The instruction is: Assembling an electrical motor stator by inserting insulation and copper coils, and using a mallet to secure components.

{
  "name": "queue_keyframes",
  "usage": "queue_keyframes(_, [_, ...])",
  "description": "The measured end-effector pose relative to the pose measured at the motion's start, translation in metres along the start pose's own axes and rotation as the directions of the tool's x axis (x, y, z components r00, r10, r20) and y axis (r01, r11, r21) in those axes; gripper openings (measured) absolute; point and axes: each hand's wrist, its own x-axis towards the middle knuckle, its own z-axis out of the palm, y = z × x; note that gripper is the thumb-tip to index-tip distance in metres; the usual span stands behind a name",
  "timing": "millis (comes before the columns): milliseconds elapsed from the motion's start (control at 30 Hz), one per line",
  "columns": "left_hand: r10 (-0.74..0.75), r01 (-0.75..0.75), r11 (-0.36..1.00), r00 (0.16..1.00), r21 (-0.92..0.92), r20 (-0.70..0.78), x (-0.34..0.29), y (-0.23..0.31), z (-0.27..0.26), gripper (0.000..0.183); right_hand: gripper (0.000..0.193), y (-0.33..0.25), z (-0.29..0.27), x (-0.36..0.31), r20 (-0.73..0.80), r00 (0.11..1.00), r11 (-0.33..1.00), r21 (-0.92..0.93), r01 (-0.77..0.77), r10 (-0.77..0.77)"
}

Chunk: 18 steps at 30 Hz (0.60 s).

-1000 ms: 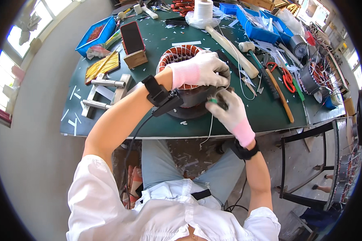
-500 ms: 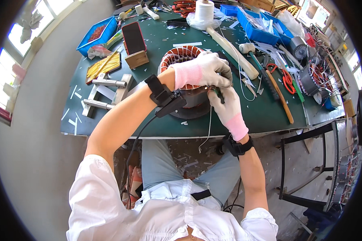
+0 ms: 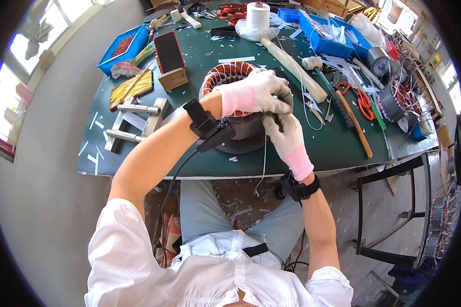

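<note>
A motor stator [image 3: 247, 127] stands on the green tabletop, its ring of copper windings [image 3: 213, 81] laced with white cord. Reaching across the ring's top, my left hand [image 3: 267, 93], in a white glove with a pink cuff, has its fingers bent down at the right rim. Just below those fingertips, my gloved right hand [image 3: 287, 134] pinches close to the stator's right side. A bit of green shows between the hands; what either one grips is mostly hidden. A white cord [image 3: 265, 159] hangs from beside the right fingers past the table's front edge.
Left of the stator are a metal frame with rods [image 3: 138, 121], a phone on a wooden block [image 3: 173, 79] and yellow strips [image 3: 132, 91]. To the right lie a pale wooden club [image 3: 297, 70], a mallet [image 3: 312, 63] and red scissors [image 3: 364, 105]. A cord spool [image 3: 257, 18] stands behind.
My right hand has shifted slightly up and left, closer under the left fingers. Less of the green piece shows between the hands. The left hand stays over the windings.
</note>
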Motion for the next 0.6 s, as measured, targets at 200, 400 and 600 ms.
queue_keyframes(200, [0.029, -0.026, 0.997, 0.999, 0.069, -0.040, -0.0008, 0.0015, -0.0009, 0.028, 0.025, 0.0002, -0.0011, 0.0006, 0.000, 1.000, 0.999, -0.031, 0.025, -0.025])
queue_keyframes(400, [0.016, -0.016, 1.000, 1.000, 0.009, -0.015, -0.0007, 0.0015, -0.0010, 0.021, 0.024, -0.0019, -0.0031, 0.0009, 0.024, 0.999, 0.995, -0.093, 0.037, -0.035])
queue_keyframes(600, [-0.006, 0.006, 1.000, 0.999, -0.017, -0.040, 0.0000, -0.0031, 0.0030, 0.020, 0.025, -0.0036, -0.0044, 0.0007, 0.039, 0.999, 0.994, -0.105, 0.040, -0.036])
